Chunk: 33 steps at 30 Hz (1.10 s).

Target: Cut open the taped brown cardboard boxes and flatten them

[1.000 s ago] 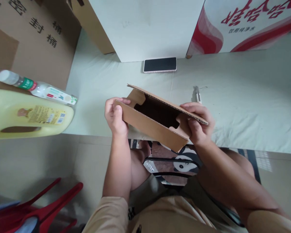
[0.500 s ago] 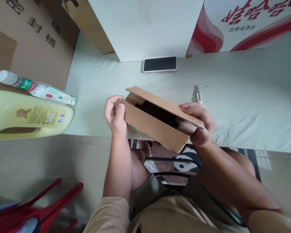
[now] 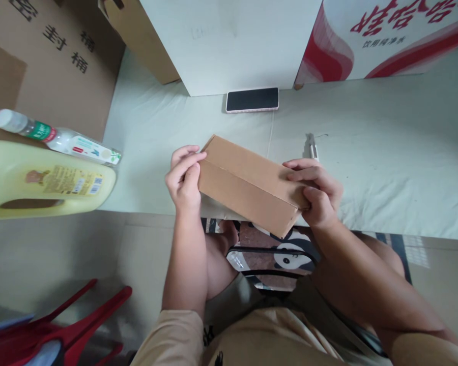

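Between my two hands is a small brown cardboard box (image 3: 248, 180), tilted down to the right at the near edge of the cloth-covered surface. Its lid is folded down, so the inside is hidden. My left hand (image 3: 185, 178) grips the left end, fingers on the upper corner and thumb on the near side. Around the right end, my right hand (image 3: 316, 190) is closed, with fingertips lying on the lid. Just beyond the right hand lies a slim silver-and-white tool (image 3: 312, 146), perhaps a utility knife, partly covered by the fingers.
A phone (image 3: 252, 100) lies in front of a tall white box (image 3: 232, 46). A red-and-white carton (image 3: 381, 40) stands at back right. On the left are a large carton (image 3: 53, 76), a clear bottle (image 3: 76, 145) and a yellow jug (image 3: 49, 178). A red chair (image 3: 80, 325) stands lower left.
The box's lid flap has come down over the opening, covering the dark thing seen inside before. My fingers have shifted onto the lid at both ends.
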Each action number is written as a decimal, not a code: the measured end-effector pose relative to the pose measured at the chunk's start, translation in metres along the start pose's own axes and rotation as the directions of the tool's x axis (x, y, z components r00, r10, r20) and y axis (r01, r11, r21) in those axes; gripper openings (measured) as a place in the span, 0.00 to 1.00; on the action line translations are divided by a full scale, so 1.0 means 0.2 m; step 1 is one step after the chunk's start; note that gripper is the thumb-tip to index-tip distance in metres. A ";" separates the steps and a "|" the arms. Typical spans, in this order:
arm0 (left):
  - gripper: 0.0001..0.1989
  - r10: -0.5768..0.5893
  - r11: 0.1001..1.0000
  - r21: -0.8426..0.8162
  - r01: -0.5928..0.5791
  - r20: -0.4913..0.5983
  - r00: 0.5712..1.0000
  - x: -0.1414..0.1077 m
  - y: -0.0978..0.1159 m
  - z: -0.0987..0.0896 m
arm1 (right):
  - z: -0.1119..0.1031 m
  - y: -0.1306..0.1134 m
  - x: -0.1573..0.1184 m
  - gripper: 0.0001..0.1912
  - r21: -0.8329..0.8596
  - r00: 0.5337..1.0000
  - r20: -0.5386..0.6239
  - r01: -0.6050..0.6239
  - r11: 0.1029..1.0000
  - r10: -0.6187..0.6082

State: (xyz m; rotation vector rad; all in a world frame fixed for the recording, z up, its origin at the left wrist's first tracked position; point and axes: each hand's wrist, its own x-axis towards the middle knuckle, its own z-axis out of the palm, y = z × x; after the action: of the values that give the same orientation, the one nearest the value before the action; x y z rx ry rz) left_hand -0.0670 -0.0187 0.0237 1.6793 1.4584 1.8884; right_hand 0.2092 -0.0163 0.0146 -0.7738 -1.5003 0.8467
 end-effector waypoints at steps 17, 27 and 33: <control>0.18 0.003 1.000 -0.029 -0.004 -0.042 0.999 -0.01 0.01 0.00 | 0.00 -0.05 0.03 0.18 0.207 0.984 -0.016 -0.172 0.963 0.179; 0.17 -0.054 0.998 0.021 0.057 -0.113 0.992 0.03 -0.03 -0.05 | -0.04 0.02 -0.01 0.20 0.122 0.985 -0.012 -0.171 0.978 0.174; 0.15 -0.253 0.965 -0.022 0.262 -0.337 0.907 0.09 -0.08 -0.10 | -0.06 0.09 -0.02 0.19 0.015 0.970 0.037 -0.242 0.970 0.242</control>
State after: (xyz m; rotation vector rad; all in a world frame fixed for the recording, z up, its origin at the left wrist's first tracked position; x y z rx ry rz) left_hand -0.0968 -0.0091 0.0257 1.1346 1.7334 2.0816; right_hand 0.2224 -0.0088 -0.0027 -0.9449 -1.4444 1.0603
